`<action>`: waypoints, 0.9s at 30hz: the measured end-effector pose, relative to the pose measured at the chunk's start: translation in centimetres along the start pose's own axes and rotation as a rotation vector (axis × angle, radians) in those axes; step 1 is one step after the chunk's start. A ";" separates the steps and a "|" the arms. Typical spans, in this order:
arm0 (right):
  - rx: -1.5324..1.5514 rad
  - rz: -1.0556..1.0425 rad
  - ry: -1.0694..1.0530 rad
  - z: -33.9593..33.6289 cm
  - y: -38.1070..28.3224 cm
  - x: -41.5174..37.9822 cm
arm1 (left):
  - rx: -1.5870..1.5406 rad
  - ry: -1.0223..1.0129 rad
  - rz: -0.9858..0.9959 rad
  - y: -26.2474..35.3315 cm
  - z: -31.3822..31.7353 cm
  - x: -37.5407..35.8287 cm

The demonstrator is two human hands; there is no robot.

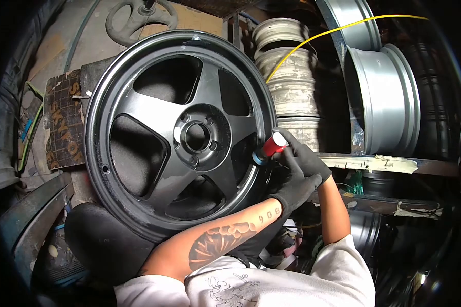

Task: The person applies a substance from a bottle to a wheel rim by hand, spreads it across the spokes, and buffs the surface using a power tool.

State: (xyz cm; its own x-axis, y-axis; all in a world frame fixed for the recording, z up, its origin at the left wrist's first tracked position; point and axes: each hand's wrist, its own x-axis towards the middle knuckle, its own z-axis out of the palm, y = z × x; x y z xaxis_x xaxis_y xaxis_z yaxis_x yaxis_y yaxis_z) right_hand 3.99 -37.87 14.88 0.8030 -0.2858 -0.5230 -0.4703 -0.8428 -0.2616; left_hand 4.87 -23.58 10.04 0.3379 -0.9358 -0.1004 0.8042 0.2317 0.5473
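A large black five-spoke wheel rim leans face up before me, its round centre bore and bolt holes showing. At its right inner edge is a small red tool with a white end cap and a blue disc touching or very near the rim. My right hand, in a black glove, curls round the far side of the tool. My left hand, also gloved in black, reaches in from below, fingers closed against the tool and touching the right hand. Some fingertips are hidden.
Behind the rim stand a stack of worn rims and a silver rim on a metal rack. A yellow hose arches over them. At the left are a printed board and a black seat-like pad. A steering wheel lies at the top.
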 end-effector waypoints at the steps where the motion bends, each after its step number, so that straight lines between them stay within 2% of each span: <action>1: -0.011 0.032 -0.024 -0.3 -0.9 0.1 | 0.047 0.031 0.054 -0.7 0.0 0.4; 4: -0.115 0.131 0.096 -0.8 -2.3 1.9 | 0.240 0.183 0.323 -2.0 -0.7 2.3; 6: -0.019 -0.108 0.232 -0.2 -0.4 3.5 | 0.235 0.112 0.298 -1.6 -1.8 2.9; 8: -0.005 -0.106 0.271 0.0 0.0 3.2 | 0.213 0.025 0.229 -0.7 -2.6 2.5; 10: -0.010 -0.015 0.269 -0.1 0.1 2.0 | 0.175 -0.073 0.114 0.1 -2.8 2.0; 14: 0.040 0.030 0.191 0.1 0.2 0.0 | 0.343 -0.035 0.100 -2.0 -1.0 1.3; 16: 0.006 -0.027 0.161 0.5 1.9 0.1 | 0.428 0.020 0.091 -2.5 -0.4 1.1; 17: -0.009 -0.026 0.167 0.6 1.7 0.2 | 0.402 -0.028 0.022 -2.2 -0.8 1.0; 21: -0.063 -0.029 0.292 0.7 1.5 2.9 | 0.395 0.014 0.284 -2.8 -3.5 3.0; 25: -0.010 0.064 0.414 1.0 0.0 4.4 | 0.319 -0.019 0.288 -2.8 -5.5 4.5; 27: 0.000 0.048 0.387 1.0 -0.2 3.8 | 0.457 0.049 0.295 -2.9 -5.3 4.5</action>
State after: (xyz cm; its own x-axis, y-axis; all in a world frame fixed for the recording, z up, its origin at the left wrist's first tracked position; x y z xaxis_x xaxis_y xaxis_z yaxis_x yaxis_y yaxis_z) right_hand 6.80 -38.31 12.13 0.8589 -0.4755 -0.1902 -0.5105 -0.8245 -0.2441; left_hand 6.70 -27.04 3.60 0.5482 -0.8326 0.0791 0.3815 0.3331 0.8623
